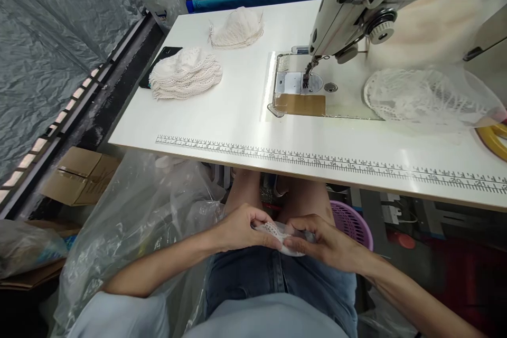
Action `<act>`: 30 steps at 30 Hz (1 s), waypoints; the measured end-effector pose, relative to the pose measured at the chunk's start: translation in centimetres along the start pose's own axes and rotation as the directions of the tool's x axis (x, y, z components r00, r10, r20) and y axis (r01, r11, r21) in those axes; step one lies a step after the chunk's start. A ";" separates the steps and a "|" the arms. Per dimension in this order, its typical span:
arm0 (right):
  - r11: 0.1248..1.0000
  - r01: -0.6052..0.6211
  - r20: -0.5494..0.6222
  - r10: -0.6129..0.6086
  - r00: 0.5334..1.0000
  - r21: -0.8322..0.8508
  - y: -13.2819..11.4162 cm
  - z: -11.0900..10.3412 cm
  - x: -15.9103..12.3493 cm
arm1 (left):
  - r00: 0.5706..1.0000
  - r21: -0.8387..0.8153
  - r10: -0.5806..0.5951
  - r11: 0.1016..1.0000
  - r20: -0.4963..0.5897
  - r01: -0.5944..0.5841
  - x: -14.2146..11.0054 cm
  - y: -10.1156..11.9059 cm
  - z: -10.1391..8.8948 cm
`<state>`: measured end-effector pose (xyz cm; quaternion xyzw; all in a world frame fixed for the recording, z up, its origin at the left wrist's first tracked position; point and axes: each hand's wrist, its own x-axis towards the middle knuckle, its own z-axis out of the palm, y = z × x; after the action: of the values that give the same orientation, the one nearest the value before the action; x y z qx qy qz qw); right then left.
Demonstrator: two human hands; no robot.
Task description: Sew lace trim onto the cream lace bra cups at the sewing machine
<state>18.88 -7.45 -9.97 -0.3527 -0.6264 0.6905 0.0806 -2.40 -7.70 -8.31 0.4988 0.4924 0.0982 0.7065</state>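
Observation:
Over my lap, both hands pinch a small piece of white lace fabric (279, 231). My left hand (247, 229) grips its left side between thumb and fingers, and my right hand (320, 240) grips its right side, thumb on top. Part of the lace is covered by my fingers. On the table above lie a stack of white lace pieces (186, 75) and a smaller pile of sheer white pieces (237, 29). A sewing machine (336, 16) stands to the right with its presser foot (306, 79) over the metal plate.
The white table (237, 116) has a printed ruler (301, 159) along its front edge. Sheer lace pieces (428, 95) lie right of the needle, beside a yellow ring-shaped object (493, 140). Below are a purple basket (352, 222), clear plastic sheeting (134, 211) and a cardboard box (81, 174).

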 end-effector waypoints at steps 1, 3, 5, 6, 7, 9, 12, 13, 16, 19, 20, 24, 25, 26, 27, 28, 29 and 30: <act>1.000 0.005 0.001 -0.005 1.000 0.010 -0.1 0.0 0.0 | 1.000 -0.007 -0.007 1.000 -0.007 0.007 0.1 0.0 0.1; 0.999 0.013 0.024 -0.014 1.000 0.052 -0.2 -0.2 0.0 | 1.000 -0.063 -0.030 0.998 0.007 0.030 0.2 0.1 0.1; 0.995 0.007 0.065 -0.014 0.998 0.102 -0.2 -0.4 -0.1 | 0.997 -0.141 -0.068 0.987 0.038 0.072 0.2 0.2 0.0; 0.992 0.001 0.087 -0.012 0.996 0.129 -0.2 -0.5 -0.1 | 0.995 -0.174 -0.089 0.980 0.055 0.097 0.2 0.3 -0.2; 0.988 -0.002 0.105 -0.014 0.994 0.153 -0.1 -0.5 -0.1 | 0.992 -0.203 -0.110 0.972 0.066 0.121 0.2 0.3 -0.3; 0.982 0.012 0.125 -0.036 0.991 0.190 0.0 -0.6 -0.1 | 0.986 -0.253 -0.145 0.954 0.088 0.162 0.2 0.4 -0.5; 0.976 0.048 0.124 -0.075 0.989 0.211 0.1 -0.8 0.0 | 0.980 -0.317 -0.173 0.928 0.097 0.195 0.3 0.2 -0.7; 0.977 0.049 0.123 -0.076 0.989 0.210 0.1 -0.9 -0.1 | 0.981 -0.345 -0.171 0.918 0.096 0.194 0.4 0.1 -0.7; 0.981 0.033 0.134 -0.060 0.989 0.190 0.3 -1.3 -0.4 | 0.984 -0.443 -0.153 0.879 0.091 0.178 0.6 -0.3 -0.8; 0.985 0.011 0.147 -0.037 0.988 0.173 0.5 -1.6 -0.9 | 0.982 -0.480 -0.149 0.857 0.116 0.187 0.7 -0.4 -0.8; 0.982 0.002 0.154 -0.031 0.988 0.189 0.6 -1.5 -0.9 | 0.981 -0.475 -0.148 0.859 0.126 0.191 0.7 -0.4 -0.7; 0.967 -0.018 0.122 -0.014 0.992 0.255 0.5 -0.9 -0.7 | 0.982 -0.445 -0.142 0.877 0.124 0.183 0.7 0.0 -0.6; 0.968 -0.015 0.097 -0.010 0.995 0.249 0.3 -0.7 -0.5 | 0.983 -0.441 -0.143 0.879 0.113 0.178 0.7 0.1 -0.6; 0.971 -0.010 0.068 -0.006 0.998 0.238 0.2 -0.5 -0.4 | 0.984 -0.437 -0.144 0.882 0.103 0.175 0.6 0.1 -0.6; 0.974 -0.006 0.042 -0.004 0.999 0.228 0.0 -0.3 -0.3 | 0.985 -0.431 -0.144 0.886 0.094 0.171 0.6 0.1 -0.6; 0.975 -0.001 0.021 -0.003 1.000 0.223 -0.1 -0.1 -0.2 | 0.986 -0.427 -0.143 0.889 0.087 0.166 0.5 0.1 -0.6; 0.975 0.003 0.004 -0.004 1.000 0.223 -0.3 0.0 -0.2 | 0.987 -0.424 -0.141 0.891 0.082 0.163 0.5 0.1 -0.6; 0.973 0.003 -0.009 -0.001 1.000 0.230 -0.4 0.1 -0.1 | 0.987 -0.423 -0.141 0.892 0.077 0.161 0.5 0.0 -0.6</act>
<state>18.80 -7.54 -9.56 -0.3432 -0.5421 0.7568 0.1246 -2.65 -7.03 -8.56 0.2941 0.4802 0.1374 0.8149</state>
